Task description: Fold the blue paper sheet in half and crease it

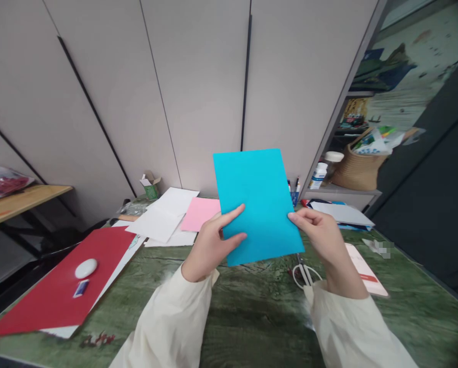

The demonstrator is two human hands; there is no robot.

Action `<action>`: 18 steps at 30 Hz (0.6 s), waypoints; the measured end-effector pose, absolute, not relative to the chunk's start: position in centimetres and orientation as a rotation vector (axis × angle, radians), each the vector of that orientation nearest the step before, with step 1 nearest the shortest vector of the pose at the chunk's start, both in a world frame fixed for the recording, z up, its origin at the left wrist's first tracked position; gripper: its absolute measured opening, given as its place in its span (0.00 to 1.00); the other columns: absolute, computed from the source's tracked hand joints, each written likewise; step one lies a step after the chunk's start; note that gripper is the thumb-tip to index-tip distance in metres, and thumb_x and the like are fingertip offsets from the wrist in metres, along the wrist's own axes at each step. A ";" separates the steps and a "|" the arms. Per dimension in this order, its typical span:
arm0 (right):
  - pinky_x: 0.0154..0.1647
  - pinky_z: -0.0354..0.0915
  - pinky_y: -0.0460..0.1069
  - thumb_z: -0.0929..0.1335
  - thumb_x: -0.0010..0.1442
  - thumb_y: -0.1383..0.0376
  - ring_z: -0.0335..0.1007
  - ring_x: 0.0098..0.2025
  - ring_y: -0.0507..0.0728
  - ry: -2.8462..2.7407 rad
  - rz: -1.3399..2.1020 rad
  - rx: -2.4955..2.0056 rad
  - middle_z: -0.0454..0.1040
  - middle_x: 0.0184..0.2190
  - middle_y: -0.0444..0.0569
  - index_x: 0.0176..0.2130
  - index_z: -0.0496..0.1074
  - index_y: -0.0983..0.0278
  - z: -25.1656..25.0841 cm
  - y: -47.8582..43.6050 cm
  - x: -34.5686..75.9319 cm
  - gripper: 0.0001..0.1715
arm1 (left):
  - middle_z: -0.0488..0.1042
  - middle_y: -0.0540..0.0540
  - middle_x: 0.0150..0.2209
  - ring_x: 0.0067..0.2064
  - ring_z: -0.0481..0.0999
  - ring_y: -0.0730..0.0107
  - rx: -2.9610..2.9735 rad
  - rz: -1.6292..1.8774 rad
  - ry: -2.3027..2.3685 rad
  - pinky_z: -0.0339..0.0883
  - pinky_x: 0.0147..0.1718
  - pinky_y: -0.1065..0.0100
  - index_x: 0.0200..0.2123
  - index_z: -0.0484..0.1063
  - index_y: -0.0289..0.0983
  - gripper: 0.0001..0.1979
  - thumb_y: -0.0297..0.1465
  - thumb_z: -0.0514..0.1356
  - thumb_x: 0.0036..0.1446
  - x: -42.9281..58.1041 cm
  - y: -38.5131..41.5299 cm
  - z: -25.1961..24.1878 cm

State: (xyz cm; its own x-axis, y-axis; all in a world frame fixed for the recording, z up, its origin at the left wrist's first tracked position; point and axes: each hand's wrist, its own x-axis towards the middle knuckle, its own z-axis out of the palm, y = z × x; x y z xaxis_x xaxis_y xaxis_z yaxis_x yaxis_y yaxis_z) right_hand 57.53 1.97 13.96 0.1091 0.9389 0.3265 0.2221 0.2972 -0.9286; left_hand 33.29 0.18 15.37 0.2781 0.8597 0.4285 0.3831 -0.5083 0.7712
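A bright blue sheet of paper [259, 194] is held up above the table, its face toward me and slightly tilted. My left hand [215, 240] grips its lower left edge, with thumb and index finger on the front and the other fingers hidden behind. On the right edge, my right hand [321, 235] pinches the sheet between thumb and fingers. Below the right hand lie scissors [305, 271] with white handles, partly covered by the wrist. Behind the blue sheet, a pink sheet [200, 213] rests beside white paper [163, 212].
On the green table [259, 317], red paper [71, 276] at left bears a white oval object [86, 268] and a small glue stick or tube [81, 288]. A pink-and-white pad [365, 271] lies at right. Cabinet doors [198, 92] stand behind; a woven basket [357, 168] sits on the shelf.
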 end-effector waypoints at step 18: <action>0.21 0.53 0.45 0.70 0.47 0.54 0.55 0.21 0.50 -1.331 0.921 -1.052 0.63 0.18 0.43 0.21 0.68 0.64 13.4 2.5 57.5 0.17 | 0.75 0.45 0.37 0.27 0.69 0.70 1.984 1.129 1.095 0.65 0.20 0.70 0.44 0.73 0.44 0.14 0.35 0.59 0.52 33.5 0.2 15.0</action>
